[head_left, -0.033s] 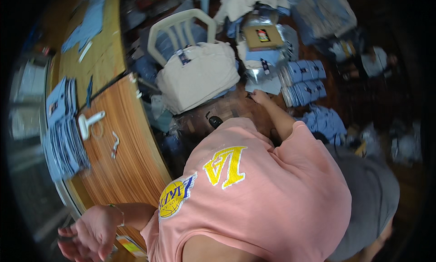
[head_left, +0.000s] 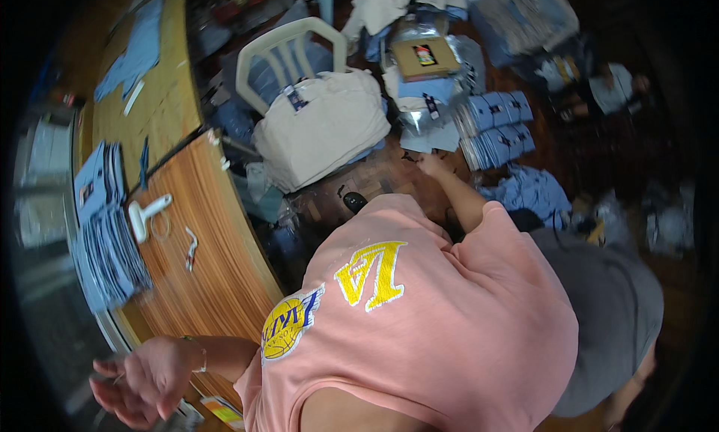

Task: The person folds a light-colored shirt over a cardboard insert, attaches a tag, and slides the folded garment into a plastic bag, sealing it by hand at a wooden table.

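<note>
My left hand is raised at the lower left beside the wooden table, palm up, its fingers loosely bent and apart. A small dark smear shows by its fingertips, too blurred to name. My right arm reaches forward, and my right hand is low over the floor with its fingers bent together. What they pinch, if anything, is too small to make out. Just beyond that hand lies a pale grey sheet. Packs of folded blue garments are stacked to its right, and a crumpled blue cloth lies nearer.
A plastic chair bears beige garments. Behind the sheet, a brown box tops a pile. On the table lie stacked blue garments and a white handheld tool. Another person is at the far right.
The view has shifted slightly. My left hand has turned a little, with its fingertips higher. My right hand stays in nearly the same place by the grey sheet.
</note>
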The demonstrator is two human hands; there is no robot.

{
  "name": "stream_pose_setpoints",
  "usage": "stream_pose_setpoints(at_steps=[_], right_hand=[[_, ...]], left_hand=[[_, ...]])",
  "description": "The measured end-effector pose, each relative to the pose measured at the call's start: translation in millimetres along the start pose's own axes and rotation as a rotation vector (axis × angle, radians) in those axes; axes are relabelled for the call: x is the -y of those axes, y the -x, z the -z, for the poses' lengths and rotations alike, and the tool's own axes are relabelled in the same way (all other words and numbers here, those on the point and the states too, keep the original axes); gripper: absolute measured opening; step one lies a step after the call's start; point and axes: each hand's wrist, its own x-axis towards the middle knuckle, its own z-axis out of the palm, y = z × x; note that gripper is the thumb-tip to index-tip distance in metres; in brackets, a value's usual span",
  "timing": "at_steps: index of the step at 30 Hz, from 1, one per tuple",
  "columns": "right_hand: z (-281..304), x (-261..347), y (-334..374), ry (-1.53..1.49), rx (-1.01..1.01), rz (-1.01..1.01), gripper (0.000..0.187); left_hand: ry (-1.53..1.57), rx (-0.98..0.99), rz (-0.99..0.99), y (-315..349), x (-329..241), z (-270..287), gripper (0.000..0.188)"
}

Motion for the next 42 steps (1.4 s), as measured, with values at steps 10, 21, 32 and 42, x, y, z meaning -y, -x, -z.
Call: stream_pose_setpoints(at_steps=[10,21,32,42], right_hand=[[-75.3,-39.0,188.7,0.012,0.410,-0.037,0.030],[-42.6,-18.6,47.2,-0.500,0.229,-0.138,0.033],[-48.4,41.8,-264.5,-0.041,0.348,0.094,0.032],[-30.7,211.4,-394.5,0.295,0.287,0.335,0.048]], left_hand=[[0.301,0.818,0.764,88.4,12.4,-66.6,0.067],[0.616,1.942,0.831,190.2,5.7,-143.0,0.054],[0.410,2.069,1.471,494.5,34.5,-225.3,0.045],[-0.368,2.270,1.261,694.0,116.2,-234.9,0.043]])
